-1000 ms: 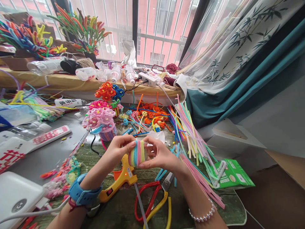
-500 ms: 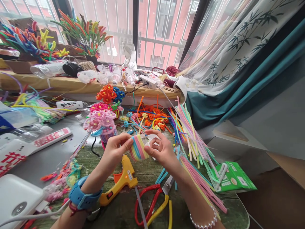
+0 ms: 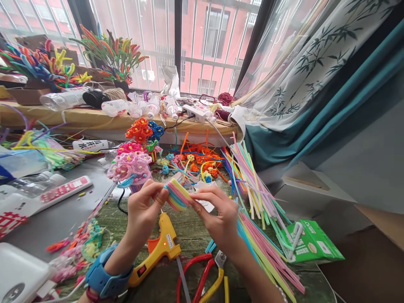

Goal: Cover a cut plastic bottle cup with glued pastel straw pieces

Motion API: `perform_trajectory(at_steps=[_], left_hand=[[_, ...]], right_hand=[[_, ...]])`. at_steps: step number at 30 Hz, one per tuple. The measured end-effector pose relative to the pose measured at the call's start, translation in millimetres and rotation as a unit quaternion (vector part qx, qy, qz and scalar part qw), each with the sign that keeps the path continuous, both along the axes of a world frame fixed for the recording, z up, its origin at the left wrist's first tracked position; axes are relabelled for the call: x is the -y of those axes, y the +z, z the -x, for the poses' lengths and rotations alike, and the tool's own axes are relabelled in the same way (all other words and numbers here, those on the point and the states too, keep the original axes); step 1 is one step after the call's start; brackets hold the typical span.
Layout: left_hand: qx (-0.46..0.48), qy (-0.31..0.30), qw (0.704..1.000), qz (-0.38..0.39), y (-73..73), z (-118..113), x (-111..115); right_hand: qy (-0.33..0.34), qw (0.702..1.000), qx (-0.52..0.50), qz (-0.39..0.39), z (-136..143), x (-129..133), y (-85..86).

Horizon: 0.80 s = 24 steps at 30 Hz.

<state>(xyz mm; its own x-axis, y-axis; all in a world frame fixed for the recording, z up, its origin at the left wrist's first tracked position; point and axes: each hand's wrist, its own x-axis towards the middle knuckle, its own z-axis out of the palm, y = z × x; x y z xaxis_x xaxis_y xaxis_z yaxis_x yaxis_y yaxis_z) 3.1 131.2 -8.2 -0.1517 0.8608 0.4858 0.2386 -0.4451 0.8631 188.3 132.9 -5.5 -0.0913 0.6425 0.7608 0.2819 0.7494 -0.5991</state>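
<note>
Between my hands is a small piece wrapped in pastel pipe cleaners (image 3: pixel 176 194), banded in yellow, pink and blue. My left hand (image 3: pixel 144 206) pinches its left end between thumb and fingers. With fingertips closed together, my right hand (image 3: pixel 219 210) grips its right edge. The piece is held tilted above the table, its inside turned out of sight. Just below it lies a yellow glue gun (image 3: pixel 164 246) with an orange trigger and a small lit light. Scissors (image 3: pixel 202 273) with red and yellow handles rest in front of my right forearm.
Loose pastel pipe cleaners (image 3: pixel 268 248) spread along the right, beside a green packet (image 3: pixel 315 242). Pipe-cleaner flowers (image 3: pixel 131 164) stand behind my left hand. A white power bank (image 3: pixel 22 273) sits front left. Plastic bottles (image 3: pixel 115 107) and a power strip (image 3: pixel 194 112) line the sill.
The striped piece has turned and tilted, hiding the clear plastic that showed at its right side. My right hand's fingers have straightened and closed onto its edge.
</note>
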Motion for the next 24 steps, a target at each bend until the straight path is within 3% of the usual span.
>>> perform_trajectory(at_steps=[5, 13, 18, 24], left_hand=[[0.041, 0.002, 0.999, 0.010, -1.7, -3, 2], [0.135, -0.015, 0.990, 0.034, 3.4, -13, 5], [0.209, -0.058, 0.973, 0.082, 4.7, -18, 6], [0.277, -0.063, 0.952, 0.112, 9.1, -25, 7]], right_hand=[[0.003, 0.999, -0.006, -0.042, 0, -1, -3.2], [-0.017, 0.998, -0.056, -0.034, 5, 3, -6.1], [-0.009, 0.994, -0.102, -0.037, 9, 5, -10.3], [-0.012, 0.989, -0.138, -0.040, 16, 8, -12.0]])
